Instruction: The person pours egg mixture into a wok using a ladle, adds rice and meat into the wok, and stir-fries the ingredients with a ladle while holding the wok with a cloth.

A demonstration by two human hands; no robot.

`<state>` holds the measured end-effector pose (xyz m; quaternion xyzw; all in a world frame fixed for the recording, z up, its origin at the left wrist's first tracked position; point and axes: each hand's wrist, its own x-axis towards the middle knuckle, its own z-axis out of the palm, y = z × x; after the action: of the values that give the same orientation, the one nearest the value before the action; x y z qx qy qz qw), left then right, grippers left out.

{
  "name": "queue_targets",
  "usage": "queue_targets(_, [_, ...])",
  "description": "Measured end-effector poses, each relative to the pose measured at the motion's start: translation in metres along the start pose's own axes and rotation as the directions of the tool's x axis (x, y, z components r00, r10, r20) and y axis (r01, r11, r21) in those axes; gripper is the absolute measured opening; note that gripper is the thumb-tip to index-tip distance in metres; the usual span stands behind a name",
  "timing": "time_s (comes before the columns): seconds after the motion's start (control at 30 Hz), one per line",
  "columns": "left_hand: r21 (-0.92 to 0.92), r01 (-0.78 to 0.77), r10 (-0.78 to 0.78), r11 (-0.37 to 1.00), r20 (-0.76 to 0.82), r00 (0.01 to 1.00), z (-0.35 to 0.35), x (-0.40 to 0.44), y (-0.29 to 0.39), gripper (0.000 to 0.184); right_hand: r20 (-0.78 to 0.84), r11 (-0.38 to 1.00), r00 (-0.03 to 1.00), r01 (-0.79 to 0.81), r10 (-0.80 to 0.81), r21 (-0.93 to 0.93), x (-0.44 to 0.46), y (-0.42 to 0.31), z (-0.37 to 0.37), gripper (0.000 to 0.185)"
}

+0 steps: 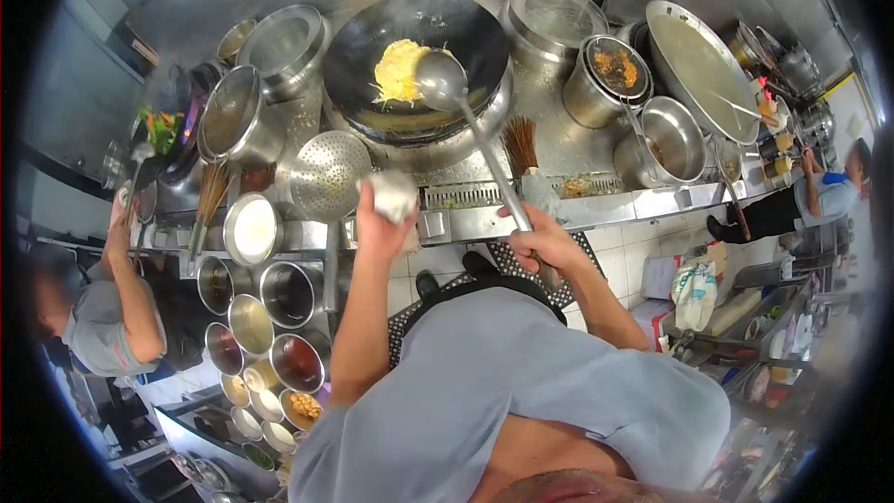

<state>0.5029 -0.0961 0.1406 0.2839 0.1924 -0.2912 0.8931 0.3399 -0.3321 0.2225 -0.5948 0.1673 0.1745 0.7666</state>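
Note:
My right hand [544,244] is wrapped around the handle of a long metal ladle [441,81]. The bowl of the ladle rests in a black wok [466,23], against a mound of yellow, egg-like food [399,69] with pale strands. A bunched white cloth [391,196], somewhat blurred, is gripped in my left hand [379,226] in front of the stove edge. Just left of that hand lies a round perforated skimmer [328,173], its handle pointing toward me. Behind my right hand stands a brown bristle brush [521,144].
Left stand sauce pots [298,363], a pot of white liquid [253,228] and a co-worker [121,326] beside another wok. Right are a pot topped by a strainer [615,65], an empty-looking steel pot [672,135] and a big pan of cloudy liquid [698,56]. Another person [829,200] stands far right.

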Motion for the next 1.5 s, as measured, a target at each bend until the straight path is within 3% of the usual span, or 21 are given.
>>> queue_targets(0.13, [0.191,0.073,-0.082,0.979,0.039,0.996,0.034,0.133,0.024,0.019,-0.172,0.948,0.982,0.020,-0.079,-0.318,-0.004,-0.015,-0.021,0.052])
queue_targets(0.2, [0.266,0.047,-0.025,0.963,-0.083,0.996,0.022,0.172,0.006,0.014,-0.152,0.842,0.981,0.016,-0.116,-0.539,-0.012,-0.041,-0.019,0.049])
queue_targets(0.27, [0.312,0.039,-0.001,0.949,-0.121,0.993,0.044,0.140,-0.007,0.014,-0.141,0.745,0.984,-0.015,-0.106,-0.666,-0.009,-0.058,-0.026,0.048])
queue_targets(0.33, [0.317,0.039,-0.016,0.948,-0.074,0.997,0.062,0.090,-0.010,0.015,0.029,0.424,0.989,0.088,-0.142,-0.902,-0.001,-0.077,-0.037,0.044])
queue_targets(0.37, [0.324,0.039,-0.021,0.945,-0.057,0.998,0.072,0.064,-0.007,0.015,-0.009,0.444,1.000,-0.019,0.024,-0.896,-0.010,-0.113,-0.017,0.039])
queue_targets(0.4, [0.333,0.038,-0.025,0.942,-0.044,0.999,0.083,0.046,-0.005,0.016,0.001,0.436,1.000,-0.007,0.018,-0.900,0.003,-0.127,-0.016,0.039])
queue_targets(0.47, [0.280,0.029,-0.015,0.960,-0.053,0.998,0.088,0.045,0.000,0.017,-0.032,0.253,0.993,-0.061,0.118,-0.965,0.027,-0.138,-0.011,0.041])
queue_targets(0.53, [0.225,-0.008,0.012,0.974,-0.018,1.000,0.068,0.065,-0.006,0.015,-0.071,0.210,0.997,-0.071,0.008,-0.975,0.067,-0.127,-0.011,0.038])
queue_targets(0.57, [0.234,-0.040,0.033,0.971,0.034,0.999,0.042,0.083,-0.016,0.015,-0.067,0.213,0.998,-0.068,0.013,-0.975,0.074,-0.121,-0.010,0.038])
queue_targets(0.6, [0.254,-0.047,0.082,0.966,-0.131,0.988,0.037,0.075,-0.030,0.017,-0.102,0.252,0.992,-0.082,-0.069,-0.964,0.078,-0.117,-0.009,0.041])
queue_targets(0.63, [0.315,-0.060,0.109,0.947,-0.140,0.984,0.023,0.067,-0.045,0.018,-0.139,0.286,0.978,-0.090,-0.156,-0.954,0.082,-0.118,-0.008,0.044])
queue_targets(0.7, [0.399,-0.035,0.101,0.916,-0.146,0.984,0.005,0.030,-0.063,0.021,-0.072,0.379,0.921,0.085,-0.382,-0.922,0.060,-0.104,-0.017,0.053])
queue_targets(0.83, [0.345,-0.042,0.146,0.938,-0.282,0.948,0.040,0.008,-0.042,0.019,-0.282,0.767,0.934,-0.014,-0.219,-0.641,-0.007,-0.075,0.010,0.066])
queue_targets(0.87, [0.340,-0.052,0.128,0.939,-0.204,0.971,0.043,0.022,-0.030,0.018,-0.207,0.632,0.856,0.167,-0.474,-0.756,0.017,-0.017,-0.009,0.067])
queue_targets(0.9, [0.339,-0.058,0.103,0.939,-0.116,0.988,0.049,0.039,-0.014,0.019,-0.295,0.797,0.907,0.069,-0.301,-0.601,0.021,-0.001,0.009,0.066])
queue_targets(0.97, [0.192,0.015,0.000,0.981,-0.076,0.997,0.070,0.064,0.000,0.016,-0.231,0.758,0.889,0.173,-0.394,-0.629,0.046,0.043,0.025,0.061])
queue_targets(1.0, [0.141,-0.011,-0.003,0.990,0.097,0.995,0.046,0.096,0.000,0.016,-0.226,0.857,0.937,0.123,-0.267,-0.501,0.045,0.035,0.030,0.060])
queue_targets(1.17, [0.290,-0.079,0.096,0.954,-0.045,0.994,0.013,0.134,0.012,0.010,-0.446,0.949,0.838,0.269,-0.315,-0.165,-0.001,0.031,0.003,0.060])
queue_targets(1.27, [0.425,-0.028,0.008,0.905,0.049,0.999,0.001,0.163,0.029,0.018,-0.692,0.970,0.680,0.181,-0.242,-0.161,-0.082,0.002,-0.040,0.060])
queue_targets(1.33, [0.454,-0.038,0.076,0.890,-0.066,0.995,0.025,0.148,0.023,0.023,-0.796,0.969,0.565,0.020,-0.216,-0.248,-0.137,-0.022,-0.063,0.058])
queue_targets(1.5, [0.476,0.034,0.008,0.879,-0.085,0.996,0.027,0.155,0.017,0.029,-0.819,0.903,0.570,-0.319,-0.061,-0.289,-0.174,-0.029,-0.182,0.035])
